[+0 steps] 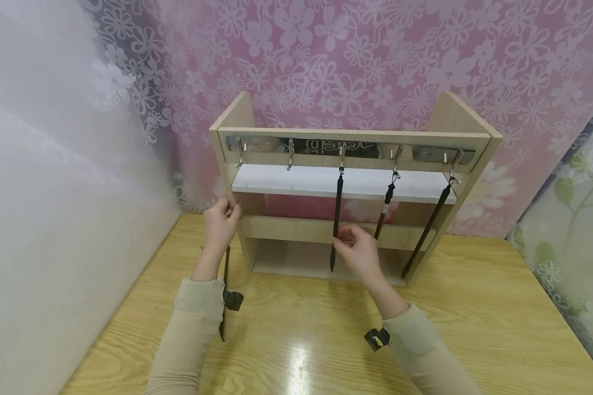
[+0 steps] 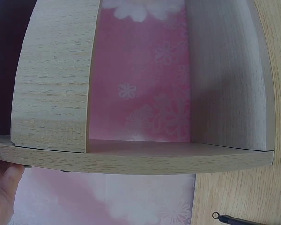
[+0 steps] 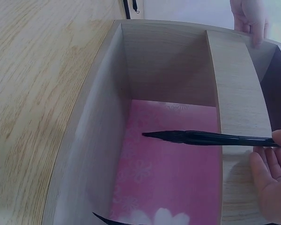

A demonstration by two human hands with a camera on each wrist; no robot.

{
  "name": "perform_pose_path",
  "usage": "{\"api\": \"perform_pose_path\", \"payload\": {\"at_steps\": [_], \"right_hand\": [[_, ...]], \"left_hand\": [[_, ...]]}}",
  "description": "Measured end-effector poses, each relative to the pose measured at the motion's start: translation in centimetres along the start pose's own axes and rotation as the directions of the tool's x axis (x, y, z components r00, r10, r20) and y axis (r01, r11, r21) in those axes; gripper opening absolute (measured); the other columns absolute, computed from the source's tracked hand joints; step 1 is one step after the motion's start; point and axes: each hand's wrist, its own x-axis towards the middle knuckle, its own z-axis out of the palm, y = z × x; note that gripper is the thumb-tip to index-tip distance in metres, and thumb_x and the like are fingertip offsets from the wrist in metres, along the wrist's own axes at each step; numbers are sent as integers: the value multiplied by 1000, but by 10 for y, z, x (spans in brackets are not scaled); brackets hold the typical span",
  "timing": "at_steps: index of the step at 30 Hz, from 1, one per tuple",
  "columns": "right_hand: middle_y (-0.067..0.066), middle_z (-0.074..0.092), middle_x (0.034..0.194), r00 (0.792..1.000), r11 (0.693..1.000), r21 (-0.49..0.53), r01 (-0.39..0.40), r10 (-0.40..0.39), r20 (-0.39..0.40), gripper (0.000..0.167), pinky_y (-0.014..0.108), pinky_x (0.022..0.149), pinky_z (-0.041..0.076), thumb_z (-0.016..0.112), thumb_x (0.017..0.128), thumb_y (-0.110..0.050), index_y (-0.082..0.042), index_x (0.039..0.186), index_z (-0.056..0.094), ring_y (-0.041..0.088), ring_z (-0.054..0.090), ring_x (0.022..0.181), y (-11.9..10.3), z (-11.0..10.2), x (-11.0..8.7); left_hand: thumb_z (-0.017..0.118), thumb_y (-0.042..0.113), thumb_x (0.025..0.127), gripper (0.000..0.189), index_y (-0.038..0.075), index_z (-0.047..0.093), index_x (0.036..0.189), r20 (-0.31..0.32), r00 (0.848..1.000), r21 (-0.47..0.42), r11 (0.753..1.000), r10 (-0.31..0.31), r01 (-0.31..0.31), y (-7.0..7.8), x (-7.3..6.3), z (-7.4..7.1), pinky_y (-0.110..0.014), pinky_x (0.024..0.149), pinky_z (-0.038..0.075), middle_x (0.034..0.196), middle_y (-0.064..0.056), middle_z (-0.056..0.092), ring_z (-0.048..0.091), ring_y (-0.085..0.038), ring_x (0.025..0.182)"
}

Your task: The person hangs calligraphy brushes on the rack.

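Note:
My right hand (image 1: 359, 255) pinches the lower handle of a dark calligraphy brush (image 1: 338, 206), which hangs by its loop from the middle hook (image 1: 342, 156) of a wooden shelf (image 1: 306, 229). In the right wrist view the brush's dark pointed tip (image 3: 161, 136) extends beyond the fingers. My left hand (image 1: 221, 222) grips the front edge of the shelf's left side panel (image 2: 145, 162), with the thumb on one face and fingers on the other. To the right, a second brush (image 1: 385, 208) and a third brush (image 1: 427, 230) hang from their own hooks.
Another dark brush (image 1: 227, 263) lies on the wooden table (image 1: 277, 334) left of the shelf, partly behind the left wrist's camera (image 1: 233, 300). Two more hooks (image 1: 290, 153) sit on the rail's left. A pale wall (image 1: 54, 192) rises at the left; flowered covering (image 1: 326, 66) stands behind.

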Motion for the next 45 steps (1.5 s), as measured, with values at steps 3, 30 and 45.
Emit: {"api": "perform_pose_path", "payload": {"at_steps": [3, 30, 45], "right_hand": [[15, 62, 88, 1000, 1000, 12, -1, 1, 0, 15, 28, 72, 52, 64, 78, -1, 4, 90, 59, 25, 60, 82, 0, 0, -2], [13, 61, 96, 998, 999, 47, 27, -24, -50, 18, 15, 72, 49, 61, 81, -6, 1, 98, 59, 15, 59, 89, -22, -44, -20], [15, 59, 94, 979, 989, 107, 99, -78, -188, 19, 14, 71, 49, 62, 79, 2, 7, 97, 58, 2, 58, 83, -21, -73, -26]], "left_hand": [[54, 1, 82, 11, -3, 55, 72, -6, 1000, 5, 1000, 6, -6, 0, 0, 1, -35, 74, 52, 75, -20, 62, 61, -32, 85], [55, 2, 82, 10, -4, 57, 73, -16, 1000, 4, 1000, -5, 5, -1, 0, 2, -36, 72, 52, 78, -21, 63, 62, -32, 83], [54, 2, 82, 10, -5, 59, 78, -7, 1000, 2, 1000, -1, 1, -2, 1, 1, -36, 73, 52, 80, -21, 63, 60, -33, 88]]}}
